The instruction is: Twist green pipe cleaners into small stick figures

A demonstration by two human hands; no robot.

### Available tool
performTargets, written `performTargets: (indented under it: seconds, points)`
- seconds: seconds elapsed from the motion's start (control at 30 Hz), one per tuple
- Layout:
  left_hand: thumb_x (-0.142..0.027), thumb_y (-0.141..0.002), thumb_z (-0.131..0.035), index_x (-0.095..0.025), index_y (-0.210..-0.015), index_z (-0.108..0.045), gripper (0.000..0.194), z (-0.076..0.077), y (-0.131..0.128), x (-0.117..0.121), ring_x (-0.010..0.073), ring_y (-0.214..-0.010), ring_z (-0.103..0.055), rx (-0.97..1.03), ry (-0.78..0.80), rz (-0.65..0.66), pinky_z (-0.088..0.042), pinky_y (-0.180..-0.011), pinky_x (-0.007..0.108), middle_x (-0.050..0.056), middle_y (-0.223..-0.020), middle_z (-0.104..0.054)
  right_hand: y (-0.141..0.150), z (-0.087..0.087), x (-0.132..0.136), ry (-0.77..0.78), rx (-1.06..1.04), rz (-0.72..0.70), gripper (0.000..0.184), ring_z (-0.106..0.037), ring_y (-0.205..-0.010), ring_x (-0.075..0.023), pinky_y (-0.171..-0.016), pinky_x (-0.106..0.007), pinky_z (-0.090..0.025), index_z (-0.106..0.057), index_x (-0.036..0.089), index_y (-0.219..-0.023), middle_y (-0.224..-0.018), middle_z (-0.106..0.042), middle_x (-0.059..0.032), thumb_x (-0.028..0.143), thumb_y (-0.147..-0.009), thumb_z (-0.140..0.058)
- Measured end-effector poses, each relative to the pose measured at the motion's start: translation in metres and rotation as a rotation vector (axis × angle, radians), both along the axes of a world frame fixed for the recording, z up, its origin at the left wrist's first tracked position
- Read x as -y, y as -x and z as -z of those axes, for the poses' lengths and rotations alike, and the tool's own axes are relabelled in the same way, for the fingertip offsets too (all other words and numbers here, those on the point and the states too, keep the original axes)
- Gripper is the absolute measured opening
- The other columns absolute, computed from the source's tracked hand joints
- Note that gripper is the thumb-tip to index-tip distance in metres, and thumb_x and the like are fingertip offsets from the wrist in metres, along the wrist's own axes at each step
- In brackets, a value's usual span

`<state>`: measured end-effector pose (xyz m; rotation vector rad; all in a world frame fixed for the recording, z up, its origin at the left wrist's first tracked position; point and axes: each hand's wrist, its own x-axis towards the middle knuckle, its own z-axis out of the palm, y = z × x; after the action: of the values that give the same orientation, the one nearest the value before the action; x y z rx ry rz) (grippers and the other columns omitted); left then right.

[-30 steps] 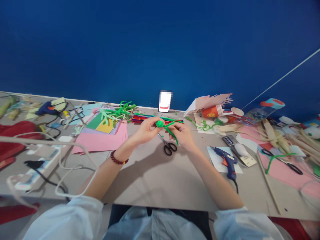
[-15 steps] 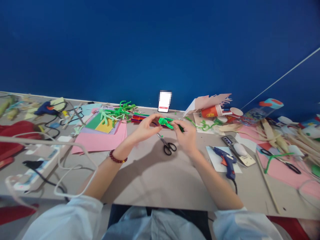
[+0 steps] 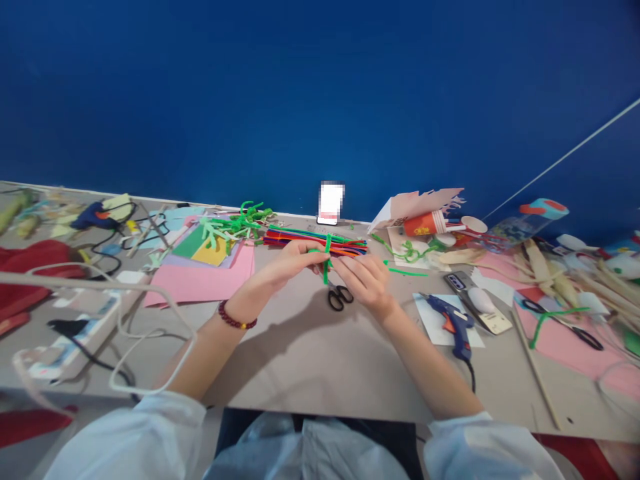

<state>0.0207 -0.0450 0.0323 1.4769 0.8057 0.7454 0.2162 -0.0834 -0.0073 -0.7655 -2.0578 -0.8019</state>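
Between my two hands is a green pipe cleaner piece (image 3: 327, 260), with a short upright part showing between the fingertips and a long strand running out to the right behind my right hand. My left hand (image 3: 293, 265) pinches it from the left, fingers closed. My right hand (image 3: 367, 277) closes on it from the other side, thumb and fingers together. Just below my hands lie black-handled scissors (image 3: 340, 297), their blades partly hidden. Behind the hands, a bundle of coloured pipe cleaners (image 3: 300, 235) lies across the table.
A propped phone (image 3: 330, 203) stands against the blue wall. To the left are coloured paper sheets (image 3: 200, 283), bent green pipe cleaners (image 3: 240, 220) and a white power strip (image 3: 85, 333). On the right lie a blue glue gun (image 3: 453, 323), a wooden stick (image 3: 537, 367) and paper cups (image 3: 425, 224).
The green piece has turned in my fingers, so a part now stands upright and a long strand points right. My right hand has tilted and come nearer to the left.
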Motion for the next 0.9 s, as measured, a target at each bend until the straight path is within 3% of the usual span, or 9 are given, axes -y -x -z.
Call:
performTargets:
  seconds: [0.17,0.3,0.4,0.5,0.6,0.7,0.8,0.9]
  points:
    - [-0.033,-0.079,-0.063,-0.014,-0.079,-0.064,0.019,0.002,0.003,-0.001,0.0123,-0.069,-0.058,-0.084,-0.164,0.022,-0.047,-0.067,0.026,0.003,-0.075,-0.064,-0.001,-0.001,-0.002,-0.047,0.013,0.016,0.018,-0.058,-0.077,-0.0145,-0.070,-0.030,-0.042,-0.068,0.022,-0.102,-0.088,-0.071,-0.0043,0.015,-0.088,-0.060]
    - [-0.026,-0.081,-0.058,-0.014,-0.079,-0.063,0.013,0.002,0.002,0.002,0.0126,-0.069,-0.056,-0.212,-0.463,-0.071,-0.043,-0.063,0.025,0.003,-0.075,-0.064,0.000,-0.001,-0.006,-0.025,-0.009,-0.017,0.014,-0.060,-0.080,-0.0156,-0.073,-0.030,-0.043,-0.069,0.019,-0.099,-0.086,-0.071,-0.0056,0.017,-0.087,-0.062]
    - [-0.022,-0.082,-0.054,-0.015,-0.079,-0.062,0.010,0.001,-0.001,0.006,0.0132,-0.070,-0.055,-0.328,-0.655,-0.145,-0.040,-0.062,0.024,0.002,-0.077,-0.064,0.004,-0.001,-0.011,0.087,-0.085,-0.039,0.010,-0.062,-0.079,-0.0164,-0.073,-0.030,-0.045,-0.070,0.019,-0.092,-0.081,-0.070,-0.0066,0.020,-0.088,-0.060]
    - [-0.021,-0.083,-0.052,-0.017,-0.082,-0.061,0.010,0.001,-0.002,0.009,0.0146,-0.071,-0.056,-0.401,-0.741,-0.181,-0.041,-0.065,0.026,0.003,-0.078,-0.064,0.009,-0.006,-0.012,0.305,-0.250,-0.084,0.016,-0.064,-0.078,-0.0172,-0.073,-0.031,-0.049,-0.070,0.019,-0.085,-0.081,-0.071,-0.0078,0.023,-0.090,-0.055]
    - [-0.020,-0.084,-0.049,-0.018,-0.085,-0.061,0.012,0.002,-0.003,0.009,0.0171,-0.076,-0.058,-0.437,-0.806,-0.173,-0.043,-0.069,0.028,0.004,-0.080,-0.065,0.012,-0.013,-0.011,0.607,-0.478,-0.131,0.020,-0.065,-0.081,-0.0183,-0.076,-0.032,-0.051,-0.070,0.019,-0.082,-0.083,-0.072,-0.0073,0.026,-0.090,-0.053]
    - [-0.020,-0.086,-0.047,-0.019,-0.088,-0.061,0.014,0.006,-0.002,0.009,0.0190,-0.082,-0.060,-0.470,-0.900,-0.150,-0.044,-0.073,0.029,0.006,-0.085,-0.065,0.013,-0.019,-0.010,0.970,-0.729,-0.144,0.019,-0.065,-0.069,-0.0169,-0.067,-0.030,-0.052,-0.070,0.018,-0.077,-0.074,-0.071,-0.0049,0.032,-0.085,-0.058]
    - [-0.022,-0.088,-0.047,-0.019,-0.090,-0.061,0.015,0.009,-0.002,0.008,0.0192,-0.084,-0.060,-0.464,-0.949,-0.099,-0.045,-0.076,0.030,0.006,-0.086,-0.066,0.010,-0.020,-0.011,1.365,-0.942,-0.180,0.027,-0.057,-0.049,-0.0124,-0.049,-0.025,-0.045,-0.068,0.016,-0.074,-0.061,-0.064,-0.0021,0.042,-0.077,-0.064]
    - [-0.024,-0.089,-0.047,-0.019,-0.089,-0.061,0.016,0.008,-0.002,0.007,0.0190,-0.085,-0.060,-0.454,-0.941,-0.060,-0.045,-0.077,0.030,0.006,-0.086,-0.066,0.008,-0.019,-0.015,1.541,-1.044,-0.225,0.035,-0.044,-0.040,-0.0072,-0.040,-0.022,-0.033,-0.066,0.015,-0.071,-0.056,-0.060,0.0001,0.050,-0.069,-0.069]
